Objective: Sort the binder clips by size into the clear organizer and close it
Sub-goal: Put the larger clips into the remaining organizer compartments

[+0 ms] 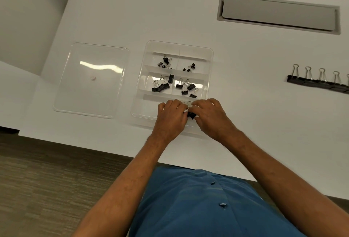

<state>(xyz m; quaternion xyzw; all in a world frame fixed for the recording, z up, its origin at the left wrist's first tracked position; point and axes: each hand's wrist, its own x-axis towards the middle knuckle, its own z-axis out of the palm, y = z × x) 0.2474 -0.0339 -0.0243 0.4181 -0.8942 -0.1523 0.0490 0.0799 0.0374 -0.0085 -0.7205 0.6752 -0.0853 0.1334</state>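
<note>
The clear organizer (208, 55) lies open on the white table, split into several compartments. Small black binder clips (164, 61) fill the far two compartments and medium clips (162, 85) the middle two. My left hand (170, 117) and my right hand (211, 116) meet over the near compartment, both pinching large black binder clips (191, 114) between them; most of those clips are hidden by my fingers. The organizer's clear lid (90, 80) lies flat to the left. A row of large black clips (319, 83) stands at the right of the table.
A grey recessed cable flap (277, 14) sits at the table's far right. The table's front edge runs just below my wrists, with carpet floor at the lower left. My blue shirt fills the bottom of the view.
</note>
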